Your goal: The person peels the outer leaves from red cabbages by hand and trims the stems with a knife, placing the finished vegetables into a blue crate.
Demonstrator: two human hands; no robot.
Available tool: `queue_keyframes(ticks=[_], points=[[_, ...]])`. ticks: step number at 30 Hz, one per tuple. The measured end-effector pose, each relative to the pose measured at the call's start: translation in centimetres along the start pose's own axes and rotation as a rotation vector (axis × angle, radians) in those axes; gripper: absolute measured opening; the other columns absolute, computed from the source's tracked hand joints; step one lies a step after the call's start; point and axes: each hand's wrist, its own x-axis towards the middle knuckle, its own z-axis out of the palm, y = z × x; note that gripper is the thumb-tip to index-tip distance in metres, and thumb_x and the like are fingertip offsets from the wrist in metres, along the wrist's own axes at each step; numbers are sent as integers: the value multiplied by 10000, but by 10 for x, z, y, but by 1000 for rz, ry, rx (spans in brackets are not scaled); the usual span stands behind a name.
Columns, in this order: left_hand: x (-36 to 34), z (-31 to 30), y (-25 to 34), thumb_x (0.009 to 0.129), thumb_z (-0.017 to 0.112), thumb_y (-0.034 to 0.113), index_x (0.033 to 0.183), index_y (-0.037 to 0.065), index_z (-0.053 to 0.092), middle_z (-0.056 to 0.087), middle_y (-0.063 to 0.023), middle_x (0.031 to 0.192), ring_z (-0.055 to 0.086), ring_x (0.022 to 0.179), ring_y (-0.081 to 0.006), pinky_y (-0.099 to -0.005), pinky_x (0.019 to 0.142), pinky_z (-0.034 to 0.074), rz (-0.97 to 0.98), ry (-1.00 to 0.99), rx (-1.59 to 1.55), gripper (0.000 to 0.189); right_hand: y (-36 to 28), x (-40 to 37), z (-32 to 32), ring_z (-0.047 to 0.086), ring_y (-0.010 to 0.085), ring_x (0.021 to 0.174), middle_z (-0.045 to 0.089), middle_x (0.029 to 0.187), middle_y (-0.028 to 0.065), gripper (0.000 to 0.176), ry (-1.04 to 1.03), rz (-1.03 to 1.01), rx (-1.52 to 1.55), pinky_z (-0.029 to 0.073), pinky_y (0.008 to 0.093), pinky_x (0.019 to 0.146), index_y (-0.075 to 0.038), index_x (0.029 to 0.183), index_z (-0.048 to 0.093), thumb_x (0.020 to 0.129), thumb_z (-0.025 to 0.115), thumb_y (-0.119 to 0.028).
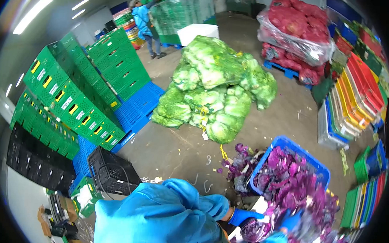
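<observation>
Left hand [242,217]: blue-gloved, fingers curled together against the near-left side of a red cabbage [255,231].
Right hand [292,221]: blue-gloved, fingers bent over the cabbage's right side.
Red cabbage: near edge, held between both hands, just beside a blue crate [262,170] of purple leaves.
Middle: netted green cabbages [213,87] piled on the floor.
Left: stacked green crates [73,103], with a black crate [112,170] nearer.
Far: a person [143,21] in blue.

Concrete floor [176,149] carries a heap of bagged green cabbages [213,87] mid-room, blue pallets [138,108] w/ green crates [78,103] at left, a black crate [112,172] & a blue crate [320,168] (purple scraps [240,167] beside it).
</observation>
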Motion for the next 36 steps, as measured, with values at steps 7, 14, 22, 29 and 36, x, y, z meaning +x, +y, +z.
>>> queue_keyframes(ticks=[7, 14, 22, 29, 36], points=[[-9, 11, 25, 964, 456, 212, 1462, 46, 260, 355, -111, 1461, 355, 1338, -247, -412, 1129, 286, 584, -215, 629, 561, -97, -77, -100, 547, 119, 951, 598, 1117, 32, 428, -202, 218, 1011, 449, 252, 790, -29, 1281, 541, 950, 527, -301], [-9, 4, 35, 932, 520, 241, 1456, 74, 275, 398, -163, 1430, 410, 1306, -331, -492, 1106, 321, 229, -184, 138, 602, -116, -161, -131, 608, 179, 919, 628, 1008, 108, 572, -509, 434, 994, 482, 282, 757, -24, 1413, 380, 951, 565, -307], [-4, 34, 26, 784, 687, 22, 1422, 128, 346, 481, -70, 1339, 479, 1229, -196, -337, 1004, 430, 424, -127, 477, 732, -126, -185, -145, 415, 387, 1288, 357, 1436, 252, 619, 34, -195, 330, 401, 382, 1017, -27, 1451, 264, 932, 546, -213], [8, 34, 14, 752, 729, 21, 1412, 117, 356, 482, -55, 1301, 476, 1188, -174, -310, 978, 435, 468, 1, 553, 763, -136, -180, -127, 605, 360, 1079, 593, 1223, 208, 425, 246, -69, 405, 498, 383, 859, -50, 1344, 474, 951, 535, -201], [-1, 47, 19, 752, 727, 40, 1454, 94, 308, 400, -86, 1408, 424, 1266, -194, -316, 1016, 407, 385, -144, 609, 820, -69, -161, -98, 546, 163, 600, 633, 737, 30, 320, 350, 497, 810, 458, 333, 572, -13, 1229, 583, 976, 518, -198]])
